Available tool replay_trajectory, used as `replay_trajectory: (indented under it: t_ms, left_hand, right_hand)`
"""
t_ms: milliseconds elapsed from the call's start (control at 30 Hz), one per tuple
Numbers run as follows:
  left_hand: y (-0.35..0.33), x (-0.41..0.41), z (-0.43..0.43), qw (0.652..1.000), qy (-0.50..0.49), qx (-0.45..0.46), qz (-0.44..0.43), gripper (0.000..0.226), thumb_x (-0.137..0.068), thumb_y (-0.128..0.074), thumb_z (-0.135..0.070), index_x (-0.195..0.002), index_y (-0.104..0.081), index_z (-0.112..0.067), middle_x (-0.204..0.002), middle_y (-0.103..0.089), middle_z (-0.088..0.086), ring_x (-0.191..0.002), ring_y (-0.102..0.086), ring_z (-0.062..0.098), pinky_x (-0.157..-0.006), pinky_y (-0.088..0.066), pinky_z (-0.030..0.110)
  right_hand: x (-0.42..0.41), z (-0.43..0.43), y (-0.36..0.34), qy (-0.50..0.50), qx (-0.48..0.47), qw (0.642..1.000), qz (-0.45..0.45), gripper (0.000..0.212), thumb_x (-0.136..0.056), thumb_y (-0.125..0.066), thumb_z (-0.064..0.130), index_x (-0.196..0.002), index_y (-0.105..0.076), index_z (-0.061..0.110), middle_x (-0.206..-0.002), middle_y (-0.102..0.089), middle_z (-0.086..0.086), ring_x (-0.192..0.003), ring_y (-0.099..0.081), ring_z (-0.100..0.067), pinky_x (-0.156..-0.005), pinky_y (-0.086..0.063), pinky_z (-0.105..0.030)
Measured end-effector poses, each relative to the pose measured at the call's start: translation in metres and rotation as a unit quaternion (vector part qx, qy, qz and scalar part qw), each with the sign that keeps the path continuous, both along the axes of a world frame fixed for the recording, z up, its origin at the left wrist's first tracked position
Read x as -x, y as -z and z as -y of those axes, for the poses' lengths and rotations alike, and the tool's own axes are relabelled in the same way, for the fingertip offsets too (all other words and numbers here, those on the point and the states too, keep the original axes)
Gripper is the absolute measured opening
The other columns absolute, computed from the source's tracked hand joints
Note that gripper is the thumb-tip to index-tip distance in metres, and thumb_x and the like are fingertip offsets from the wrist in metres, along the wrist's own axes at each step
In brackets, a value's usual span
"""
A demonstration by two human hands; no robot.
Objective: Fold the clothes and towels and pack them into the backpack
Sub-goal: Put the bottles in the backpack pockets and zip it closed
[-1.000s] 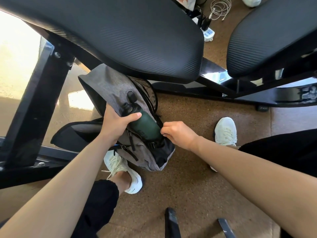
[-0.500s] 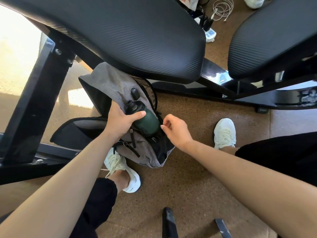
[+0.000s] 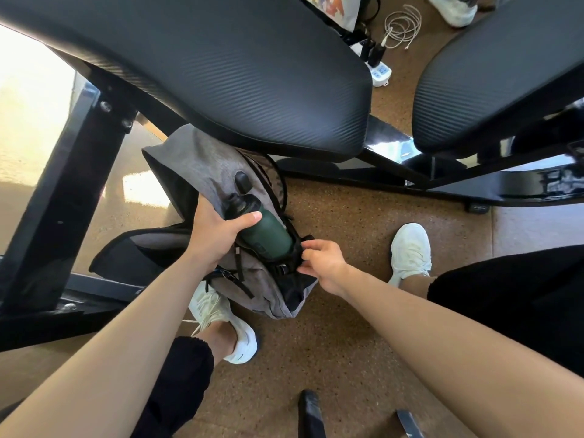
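Grey backpack (image 3: 202, 165), left hand (image 3: 215, 237) gripping bottle (image 3: 270, 237)

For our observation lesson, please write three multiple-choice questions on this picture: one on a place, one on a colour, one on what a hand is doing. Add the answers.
1. Where does the bottle sit?
A. On a chair seat
B. In the side pocket of the backpack
C. Flat on the floor

2. What colour is the bottle's body?
A. Red
B. Yellow
C. Dark green

3. What is the left hand doing?
A. Gripping the bottle near its top
B. Hanging idle
C. Tying a shoelace

Answers:
1 B: the bottle's lower end is sunk in the black pocket.
2 C: the body shows dark green under a black cap.
3 A: the thumb curls over the bottle's shoulder.
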State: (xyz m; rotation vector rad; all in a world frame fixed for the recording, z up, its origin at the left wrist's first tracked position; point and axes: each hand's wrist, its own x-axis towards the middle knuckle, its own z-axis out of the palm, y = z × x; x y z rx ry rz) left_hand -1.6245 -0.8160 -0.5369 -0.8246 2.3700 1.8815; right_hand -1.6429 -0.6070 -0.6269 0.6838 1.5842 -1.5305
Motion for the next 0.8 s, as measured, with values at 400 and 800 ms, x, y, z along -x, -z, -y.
replay_trajectory:
  t_ms: [400,800]
  left_hand:
    - [0.002,0.000,-0.001,1.000,0.014,0.004,-0.004,0.084,-0.073,-0.091,-0.015,-0.143,-0.045,-0.020,-0.135,-0.063,-0.008,-0.123,-0.061,0.006,-0.105,-0.052,0.035]
    - [0.001,-0.002,0.009,0.996,0.051,0.067,0.041,0.109,-0.056,-0.093,-0.056,-0.145,-0.040,-0.025,-0.140,-0.058,-0.010,-0.131,-0.055,0.011,-0.111,-0.048,0.045]
  right_hand:
    - [0.013,-0.029,-0.012,-0.469,-0.163,0.622,-0.606,0.030,-0.091,-0.068,0.005,-0.120,-0.064,0.009,-0.108,-0.061,-0.009,-0.093,-0.064,-0.029,-0.078,-0.057,-0.044]
    - [0.005,-0.013,-0.023,-0.359,-0.132,0.782,-0.492,0.007,-0.095,-0.064,0.007,-0.098,-0.062,0.013,-0.088,-0.064,0.000,-0.079,-0.061,-0.021,-0.075,-0.053,-0.041]
